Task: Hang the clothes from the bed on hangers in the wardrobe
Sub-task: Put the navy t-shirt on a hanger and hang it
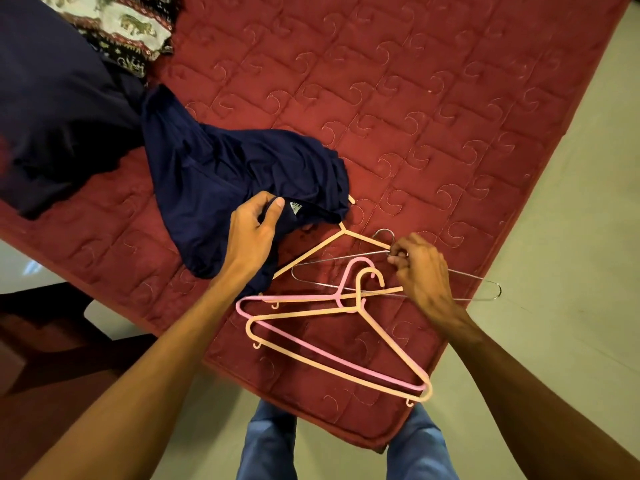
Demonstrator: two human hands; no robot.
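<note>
Left hand (254, 230) is clamped on the collar of the navy shirt (221, 178), thumb pressed right beside its size label, the shirt lying crumpled on the red quilted bed (415, 98) with a cream hanger (322, 249) partly tucked under it. Right hand (420, 268) pinches the neck of the wire hanger (346, 258) just below its hook, fingers closed tight on the metal. Nearer the bed's edge a pink hanger (332, 355) and a peach hanger (391, 344) lie tangled together, and a darker garment (59, 112) sits heaped at far left.
</note>
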